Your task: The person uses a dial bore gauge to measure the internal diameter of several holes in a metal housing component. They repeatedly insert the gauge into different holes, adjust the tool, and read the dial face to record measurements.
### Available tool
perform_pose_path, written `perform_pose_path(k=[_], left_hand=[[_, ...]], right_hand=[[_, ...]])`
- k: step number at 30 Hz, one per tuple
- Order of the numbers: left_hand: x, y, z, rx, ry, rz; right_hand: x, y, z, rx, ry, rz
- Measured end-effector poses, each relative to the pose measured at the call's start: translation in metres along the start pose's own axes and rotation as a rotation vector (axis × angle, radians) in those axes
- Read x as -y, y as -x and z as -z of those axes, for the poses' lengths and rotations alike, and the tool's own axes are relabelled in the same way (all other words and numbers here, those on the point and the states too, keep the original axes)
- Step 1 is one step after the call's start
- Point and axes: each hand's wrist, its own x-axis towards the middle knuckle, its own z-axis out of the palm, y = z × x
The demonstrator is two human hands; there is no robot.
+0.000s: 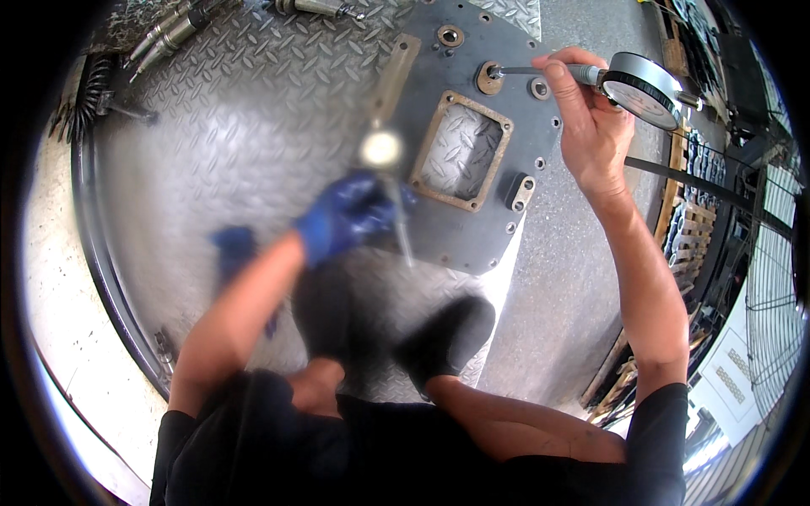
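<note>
Black shirt [295, 455] is closest to the cam, w/ bare legs [523, 422] and dark footwear [460, 333] just fwd of it, all above a diamond tread floor [278, 84]. Main thing rn is the dial gauge [643, 94], up on the right over the edge of a big dark grey metal plate [460, 240]. The bare right hand [595, 126] has it, thumb and fingers pinching the grip just behind the round dial, so the dial sits out past the hand. Its thin rod [527, 71] runs left to an oval bushing [485, 84] on the plate, tip at the hole, can't tell how deep tbh. Plate's lying on the tread floor, w/ a rectangular brownish frame [434, 139] around a cutout, plus a small slotted block [524, 192] near the right edge and a flat bar [395, 80] along the left. Left hand [350, 215] is in a blue glove near the plate's left side, v. blurry; fingers look curled but can't tell if they're gripping anything, tho a thin pale streak and a bright round blur are right by them. Another blue item [234, 246] is on the floor further left. Metal tools [177, 34] top L, pallets [688, 232] far R.
</note>
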Motion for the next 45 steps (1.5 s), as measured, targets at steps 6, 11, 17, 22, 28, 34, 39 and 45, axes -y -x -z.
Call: perform_pose_path(k=[6,11,17,22,28,34,39,45], left_hand=[[0.013,0.0,0.006,-0.015,-0.024,0.029],[0.008,0.001,0.004,-0.024,-0.054,0.03],[-0.002,-0.002,-0.008,-0.13,-0.036,0.028],[0.014,-0.001,0.005,0.01,-0.024,0.008],[0.02,-0.003,0.006,-0.005,-0.084,-0.006],[0.017,-0.004,0.005,-0.001,-0.011,-0.004],[0.019,-0.003,0.005,-0.003,-0.009,-0.002],[0.014,-0.002,0.006,0.015,-0.01,-0.012]], right_hand=[[0.002,0.0,0.001,0.017,-0.012,-0.006],[0.004,0.003,0.0,0.0,-0.077,-0.032],[0.004,0.003,0.001,0.026,-0.049,-0.022],[0.005,0.002,0.0,0.03,-0.088,-0.008],[0.005,0.001,0.001,0.03,-0.101,-0.016],[0.004,-0.002,0.003,0.029,-0.084,-0.026],[0.004,-0.002,0.004,0.034,-0.058,-0.018],[0.002,-0.003,0.004,0.042,-0.059,-0.007]])
